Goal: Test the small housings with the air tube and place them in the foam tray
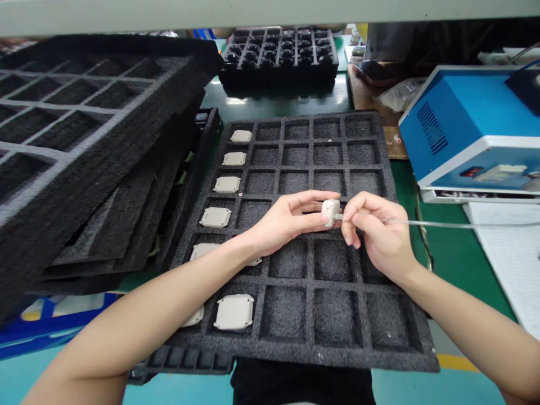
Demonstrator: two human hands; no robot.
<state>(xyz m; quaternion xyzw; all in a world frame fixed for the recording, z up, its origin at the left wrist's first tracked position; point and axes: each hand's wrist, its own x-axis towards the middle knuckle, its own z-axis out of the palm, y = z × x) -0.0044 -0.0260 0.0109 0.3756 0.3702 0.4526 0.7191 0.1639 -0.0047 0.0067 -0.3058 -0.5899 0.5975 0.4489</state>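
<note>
My left hand (291, 216) is closed on a small beige watch case (330, 212), tilted on edge above the foam tray, with thumb and fingers at its sides. My right hand (377, 228) pinches the end of a thin, greyish, see-through tube or cable (439, 224), which runs off to the right. A small pale tip at its end meets or nearly meets the case's side; I cannot tell which. Below both hands lies a black foam tray (312, 351) with square pockets. More beige cases, such as this one (234, 311), lie in its left pockets, some partly hidden by my left forearm.
Stacked black foam trays (139, 135) lean over the left side. Another tray (278, 70) with dark round pieces stands at the back. A blue machine (468, 124) is at the right, above white gridded paper (506, 253). A pale shelf edge (270, 14) crosses the top.
</note>
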